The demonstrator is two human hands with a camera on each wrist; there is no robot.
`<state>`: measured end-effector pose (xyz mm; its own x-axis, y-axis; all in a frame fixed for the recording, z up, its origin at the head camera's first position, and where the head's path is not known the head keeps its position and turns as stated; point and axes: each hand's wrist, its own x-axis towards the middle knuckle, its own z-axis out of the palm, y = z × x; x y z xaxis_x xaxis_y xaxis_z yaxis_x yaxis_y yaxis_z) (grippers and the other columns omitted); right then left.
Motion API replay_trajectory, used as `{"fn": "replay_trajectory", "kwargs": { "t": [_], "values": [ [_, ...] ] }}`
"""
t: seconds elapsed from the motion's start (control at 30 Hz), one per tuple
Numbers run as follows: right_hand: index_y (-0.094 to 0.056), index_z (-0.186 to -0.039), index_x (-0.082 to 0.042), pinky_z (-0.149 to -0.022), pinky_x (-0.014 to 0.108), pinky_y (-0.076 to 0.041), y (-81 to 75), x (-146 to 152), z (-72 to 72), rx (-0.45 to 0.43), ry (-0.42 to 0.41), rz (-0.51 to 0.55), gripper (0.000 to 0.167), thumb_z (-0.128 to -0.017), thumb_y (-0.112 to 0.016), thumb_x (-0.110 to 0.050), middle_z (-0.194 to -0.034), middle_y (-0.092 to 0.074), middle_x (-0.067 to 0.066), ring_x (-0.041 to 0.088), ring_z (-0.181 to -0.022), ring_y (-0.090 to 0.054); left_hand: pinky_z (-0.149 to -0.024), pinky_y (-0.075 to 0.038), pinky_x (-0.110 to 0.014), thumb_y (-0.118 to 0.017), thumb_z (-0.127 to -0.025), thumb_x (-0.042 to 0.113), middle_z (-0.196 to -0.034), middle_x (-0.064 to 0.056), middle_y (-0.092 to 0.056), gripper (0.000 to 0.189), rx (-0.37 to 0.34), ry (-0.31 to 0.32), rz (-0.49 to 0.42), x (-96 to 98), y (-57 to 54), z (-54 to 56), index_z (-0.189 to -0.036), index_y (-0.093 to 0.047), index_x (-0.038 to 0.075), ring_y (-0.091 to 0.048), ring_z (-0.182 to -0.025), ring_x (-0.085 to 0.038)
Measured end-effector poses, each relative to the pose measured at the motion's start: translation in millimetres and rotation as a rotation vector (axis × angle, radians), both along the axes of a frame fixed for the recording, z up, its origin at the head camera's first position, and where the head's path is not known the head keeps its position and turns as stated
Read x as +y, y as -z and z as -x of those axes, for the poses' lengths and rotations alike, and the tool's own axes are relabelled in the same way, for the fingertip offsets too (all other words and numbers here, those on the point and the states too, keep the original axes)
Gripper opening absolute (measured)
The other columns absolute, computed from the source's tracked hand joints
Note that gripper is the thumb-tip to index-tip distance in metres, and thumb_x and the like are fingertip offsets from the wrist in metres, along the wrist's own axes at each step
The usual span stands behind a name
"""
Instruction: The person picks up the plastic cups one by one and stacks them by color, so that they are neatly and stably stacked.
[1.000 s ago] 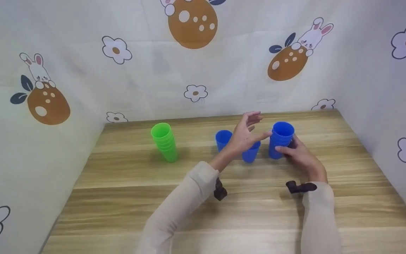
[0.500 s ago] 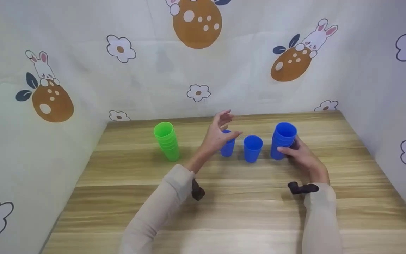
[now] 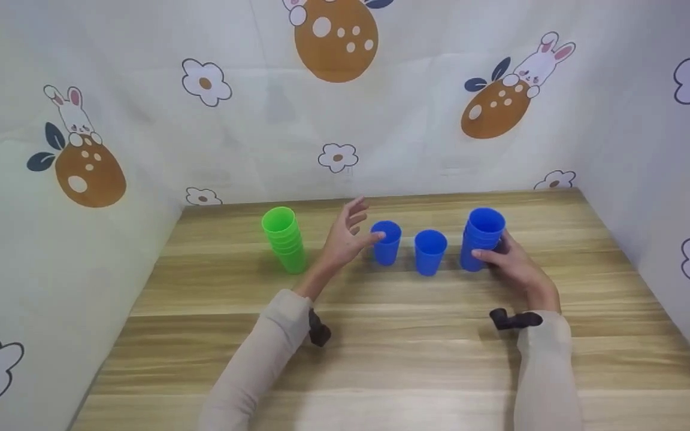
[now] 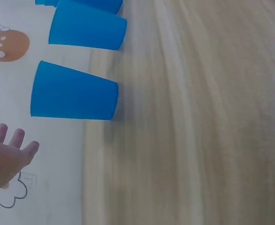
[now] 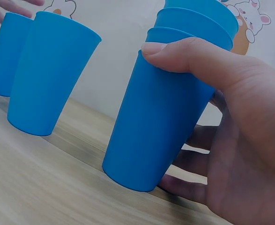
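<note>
My right hand point(image 3: 516, 263) curls round a stack of nested blue cups point(image 3: 478, 254), thumb across the near side; the right wrist view shows several rims above the thumb point(image 5: 174, 54). The stack stands upright on the table. Two single blue cups stand upright to its left: a middle cup point(image 3: 430, 254) and a left cup point(image 3: 386, 245). Just left of the left cup is my left hand point(image 3: 345, 239), fingers spread and holding nothing. Its thumb overlaps that cup's rim in the head view, but the left wrist view shows the fingers apart from the left cup point(image 4: 74, 91).
A stack of nested green cups point(image 3: 285, 242) stands upright at the left of the wooden table point(image 3: 417, 371). A patterned cloth point(image 3: 249, 137) rises behind the table and along both sides. Dark wrist devices point(image 3: 319, 330) sit on both sleeves.
My left hand has moved left from beside the blue stack, past both single blue cups, uncovering them. My right hand keeps its grip on the stack. The head view shifted slightly.
</note>
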<state>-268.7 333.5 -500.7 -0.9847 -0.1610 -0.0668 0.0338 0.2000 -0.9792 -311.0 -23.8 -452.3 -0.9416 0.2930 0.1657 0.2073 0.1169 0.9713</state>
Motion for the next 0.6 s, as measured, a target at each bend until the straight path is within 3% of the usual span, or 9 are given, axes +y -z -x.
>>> {"fn": "replay_trajectory", "kwargs": {
  "t": [0.27, 0.6],
  "values": [
    [-0.005, -0.161, -0.009, -0.126, 0.059, -0.011, 2.9, -2.8, 1.4, -0.015, -0.009, 0.090, 0.092, -0.094, -0.068, -0.016, -0.163, -0.020, 0.027, 0.042, -0.152, -0.019, -0.122, -0.030, -0.057, -0.080, -0.085, 0.016, -0.158, -0.018, -0.037, 0.088, -0.047, 0.027, 0.043, 0.5, 16.9, -2.3, -0.155, -0.028, 0.008, -0.036, -0.147, -0.041],
    [-0.003, -0.161, -0.011, -0.126, 0.059, -0.011, 1.9, -3.3, 1.2, -0.039, -0.004, 0.099, 0.094, -0.094, -0.069, -0.018, -0.165, -0.017, 0.026, 0.043, -0.153, -0.015, -0.120, -0.036, -0.053, -0.083, -0.082, 0.024, -0.160, -0.016, -0.035, 0.095, -0.110, 0.041, 0.097, 8.0, 30.1, -0.6, -0.156, -0.025, 0.011, -0.036, -0.148, -0.038]
  ]
}}
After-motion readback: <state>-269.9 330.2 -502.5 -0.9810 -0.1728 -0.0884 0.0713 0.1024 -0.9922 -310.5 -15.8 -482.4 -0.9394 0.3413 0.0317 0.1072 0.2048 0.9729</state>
